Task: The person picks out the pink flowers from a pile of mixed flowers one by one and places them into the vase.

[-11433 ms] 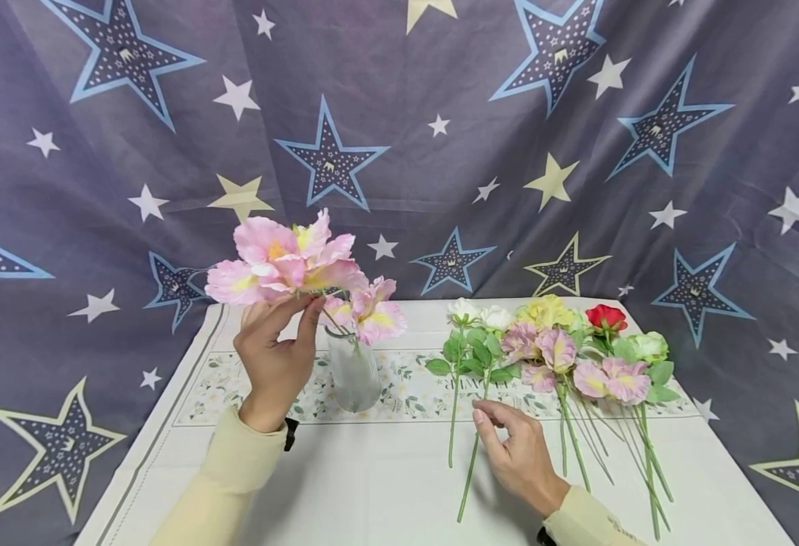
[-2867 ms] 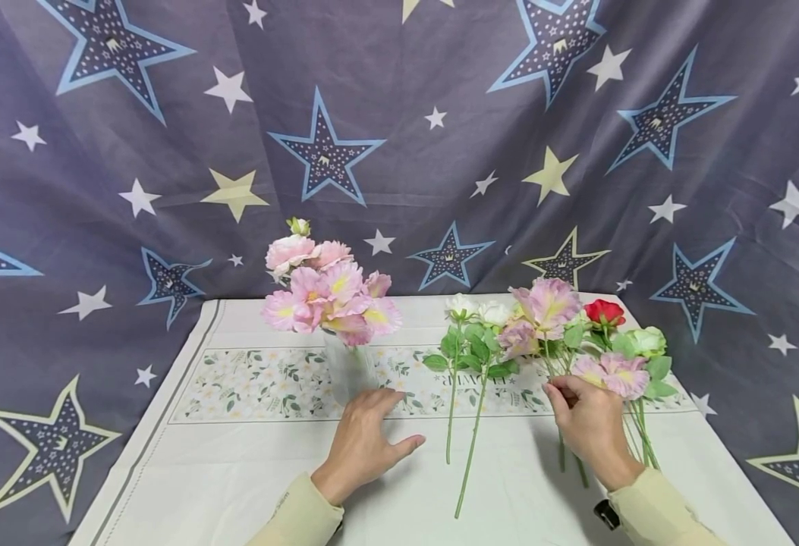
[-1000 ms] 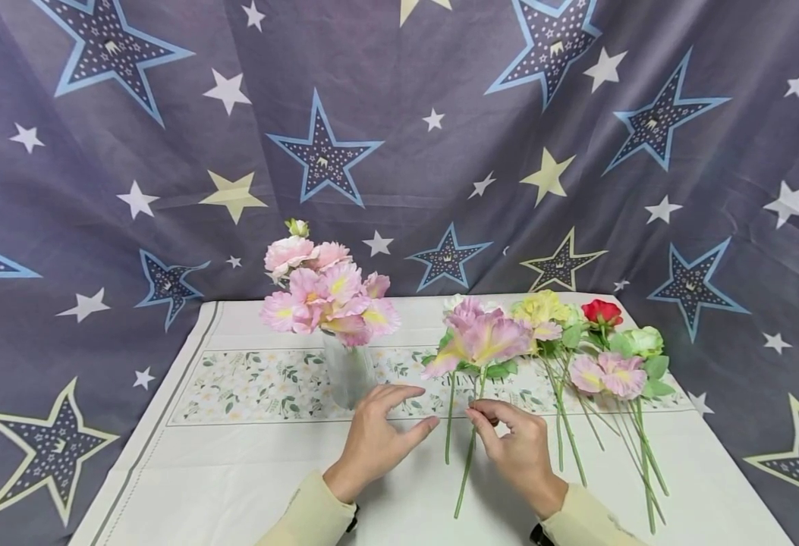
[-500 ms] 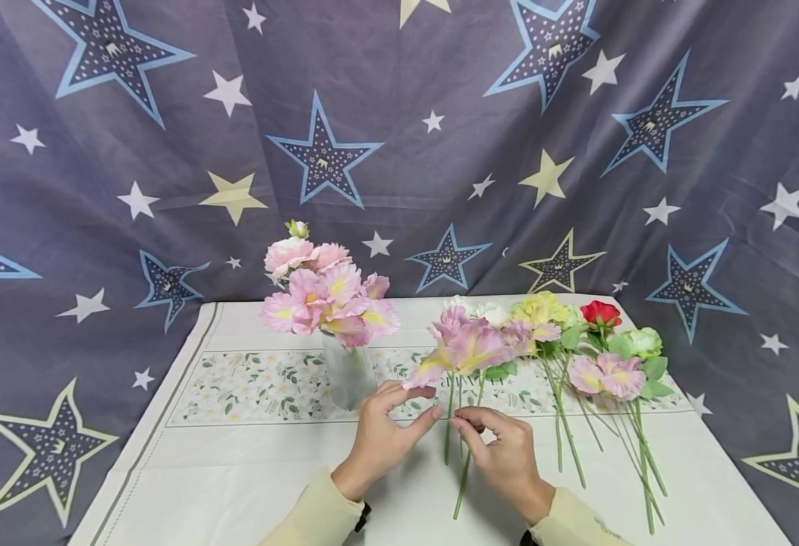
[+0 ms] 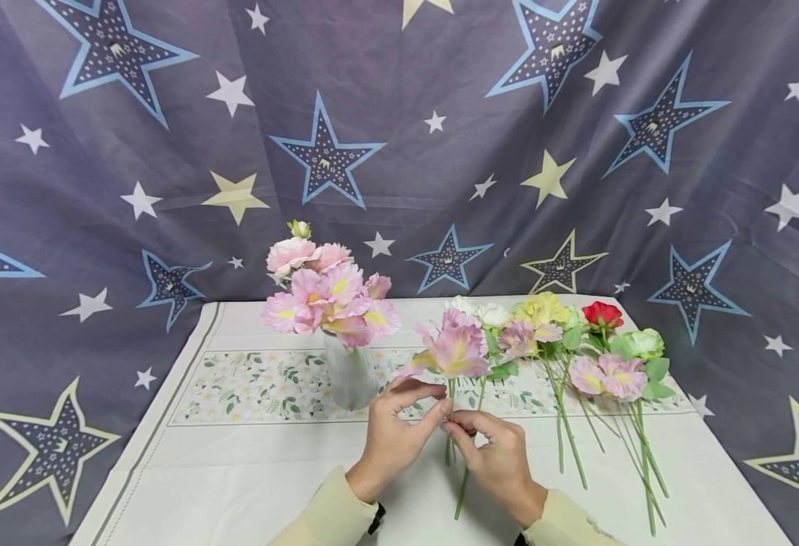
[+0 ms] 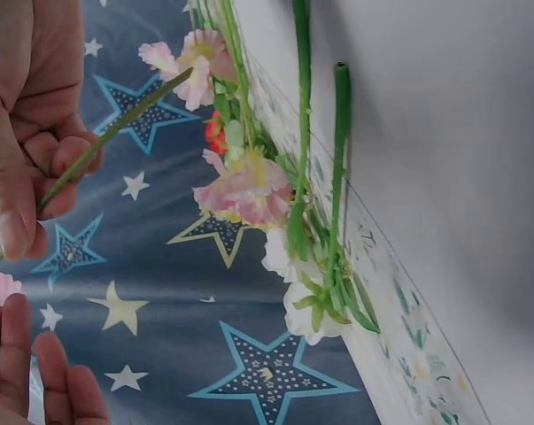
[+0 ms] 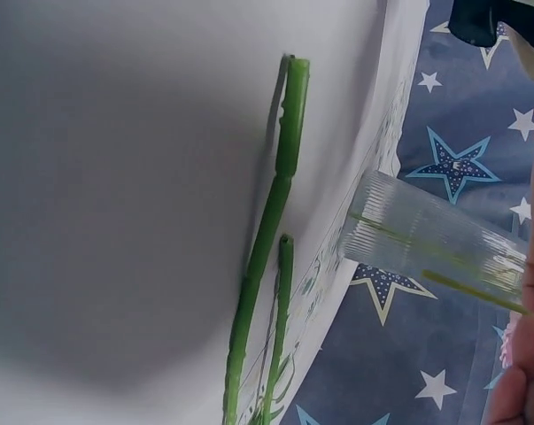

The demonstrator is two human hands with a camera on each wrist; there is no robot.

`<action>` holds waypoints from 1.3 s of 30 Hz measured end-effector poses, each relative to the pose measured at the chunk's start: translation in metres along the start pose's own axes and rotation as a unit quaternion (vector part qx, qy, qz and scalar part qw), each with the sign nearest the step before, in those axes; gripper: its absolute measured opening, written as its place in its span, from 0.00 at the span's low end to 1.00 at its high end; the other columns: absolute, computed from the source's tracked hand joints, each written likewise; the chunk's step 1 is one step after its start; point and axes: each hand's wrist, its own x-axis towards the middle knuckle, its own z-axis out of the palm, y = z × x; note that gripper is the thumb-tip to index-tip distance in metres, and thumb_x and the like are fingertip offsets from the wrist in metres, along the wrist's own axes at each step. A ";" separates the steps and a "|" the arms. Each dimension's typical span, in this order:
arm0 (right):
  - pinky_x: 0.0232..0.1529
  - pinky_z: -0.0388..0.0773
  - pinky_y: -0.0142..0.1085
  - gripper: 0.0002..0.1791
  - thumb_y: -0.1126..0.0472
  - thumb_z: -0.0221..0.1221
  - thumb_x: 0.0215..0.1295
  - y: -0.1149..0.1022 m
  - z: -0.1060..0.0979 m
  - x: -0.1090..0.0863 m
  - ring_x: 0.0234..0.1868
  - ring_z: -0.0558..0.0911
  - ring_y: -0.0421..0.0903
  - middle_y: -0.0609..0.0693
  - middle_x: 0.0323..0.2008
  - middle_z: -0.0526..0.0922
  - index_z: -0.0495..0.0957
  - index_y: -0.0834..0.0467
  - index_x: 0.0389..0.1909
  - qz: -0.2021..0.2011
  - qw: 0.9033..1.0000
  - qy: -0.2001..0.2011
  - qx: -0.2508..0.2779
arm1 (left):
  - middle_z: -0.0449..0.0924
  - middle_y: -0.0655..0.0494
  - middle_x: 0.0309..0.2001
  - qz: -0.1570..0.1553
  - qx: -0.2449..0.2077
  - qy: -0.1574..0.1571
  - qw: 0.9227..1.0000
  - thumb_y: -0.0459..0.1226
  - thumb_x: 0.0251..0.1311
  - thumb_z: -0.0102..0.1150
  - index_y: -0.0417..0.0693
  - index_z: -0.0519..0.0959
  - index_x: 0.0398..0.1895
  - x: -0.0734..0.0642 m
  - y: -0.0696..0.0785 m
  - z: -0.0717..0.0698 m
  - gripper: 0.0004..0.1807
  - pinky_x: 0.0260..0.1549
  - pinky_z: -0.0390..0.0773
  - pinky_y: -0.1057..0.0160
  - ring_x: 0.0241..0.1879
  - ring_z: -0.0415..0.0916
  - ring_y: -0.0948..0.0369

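My right hand (image 5: 498, 455) pinches the thin stem of a pink-and-yellow artificial iris (image 5: 457, 349) over the middle of the table. The stem's lower part (image 6: 116, 128) sticks out below the pinch in the left wrist view. My left hand (image 5: 399, 432) is close beside the stem, thumb and fingers apart, its thumb tip near the right fingertips; whether it touches the stem I cannot tell. Left of the hands stands a clear ribbed vase (image 5: 347, 379), upright, with pink irises (image 5: 334, 299) and paler pink blooms (image 5: 290, 254) in it.
White roses (image 5: 491, 315) lie with stems (image 7: 289, 124) toward me. Further right are a yellow flower (image 5: 542, 307), a red rose (image 5: 602, 314), a pale green bloom (image 5: 645, 341) and more irises (image 5: 607, 375). A printed floral strip (image 5: 256, 387) crosses the white tablecloth (image 5: 235, 470).
Pink flowers once held by my left hand stand in the vase. My right hand has taken an iris from the pile and carried it left; my left hand has moved right toward it.
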 end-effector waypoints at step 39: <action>0.32 0.83 0.31 0.17 0.63 0.78 0.51 0.000 -0.013 -0.004 0.29 0.86 0.41 0.47 0.34 0.89 0.86 0.53 0.42 0.057 0.996 -0.055 -0.045 | 0.87 0.50 0.28 0.101 0.060 0.076 0.990 0.24 0.49 0.69 0.46 0.88 0.30 0.000 0.006 -0.014 0.09 0.38 0.80 0.68 0.34 0.81 0.55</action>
